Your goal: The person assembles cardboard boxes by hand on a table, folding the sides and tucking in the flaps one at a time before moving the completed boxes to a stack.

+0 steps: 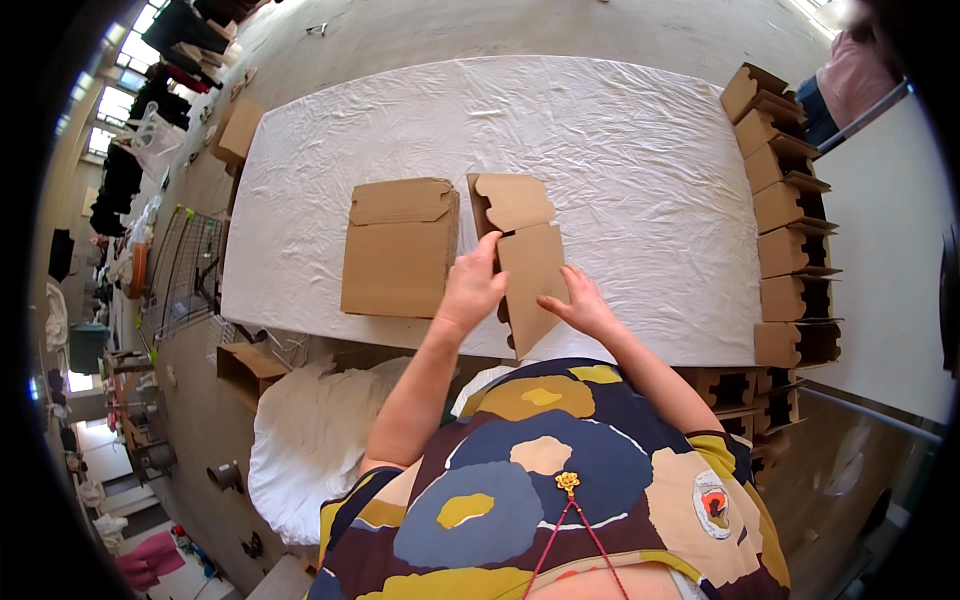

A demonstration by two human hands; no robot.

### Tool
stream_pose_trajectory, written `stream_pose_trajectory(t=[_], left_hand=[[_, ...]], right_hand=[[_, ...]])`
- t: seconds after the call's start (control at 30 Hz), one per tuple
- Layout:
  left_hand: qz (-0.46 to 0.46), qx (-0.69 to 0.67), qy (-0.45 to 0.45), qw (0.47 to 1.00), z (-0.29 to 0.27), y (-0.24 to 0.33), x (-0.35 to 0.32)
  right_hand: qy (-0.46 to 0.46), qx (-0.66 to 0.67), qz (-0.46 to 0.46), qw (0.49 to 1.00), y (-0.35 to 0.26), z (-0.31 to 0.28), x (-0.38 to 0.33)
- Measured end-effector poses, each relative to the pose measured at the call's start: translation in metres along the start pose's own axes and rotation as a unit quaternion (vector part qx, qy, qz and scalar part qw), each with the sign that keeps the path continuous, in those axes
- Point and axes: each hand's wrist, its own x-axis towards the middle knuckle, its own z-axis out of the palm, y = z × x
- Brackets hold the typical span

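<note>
A partly folded brown cardboard box (535, 262) with a notched flap at its far end stands on the white-covered table close to my body. My left hand (473, 287) grips its left side, fingers at the dark gap below the flap and thumb against the panel. On the right side, my right hand (583, 303) holds the panel's edge, thumb over its face and index finger against the rim. The fingers under that edge are partly hidden. Left of my left hand lies a neat stack of flat cardboard blanks (398, 262).
Wrinkled white cloth covers the table (640, 150). Along its right edge runs a row of folded cardboard boxes (785, 235), with more below. A person in pink (858, 80) is at the far right. White fabric (300, 450) hangs at the near left, beside a wire rack (190, 270).
</note>
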Motion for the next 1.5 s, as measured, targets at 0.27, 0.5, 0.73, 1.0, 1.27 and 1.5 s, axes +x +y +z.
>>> stream_pose_trajectory(t=[0.27,0.5,0.73,1.0,1.27,1.5], left_hand=[[0.061,0.034,-0.038,0.997,0.038,0.056,0.025],[0.168,0.203,0.106,0.959,0.062,0.057,0.043],[0.106,-0.052,0.119,0.986,0.08,0.032,0.066],[0.014,-0.08,0.132,0.988,0.063,0.012,0.073],[0.059,-0.066,0.024,0.996,0.043,0.025,0.007],[0.061,-0.065,0.071,0.994,0.05,0.004,-0.017]], right_hand=[[0.151,0.062,-0.096,0.982,-0.031,-0.031,0.0],[0.143,-0.01,0.0,0.99,-0.033,-0.057,0.005],[0.136,0.002,-0.008,0.991,-0.037,-0.051,0.002],[0.143,-0.052,-0.001,0.988,-0.047,-0.035,-0.002],[0.217,-0.064,0.013,0.974,-0.03,-0.073,0.019],[0.187,-0.074,0.022,0.979,-0.037,-0.05,0.002]])
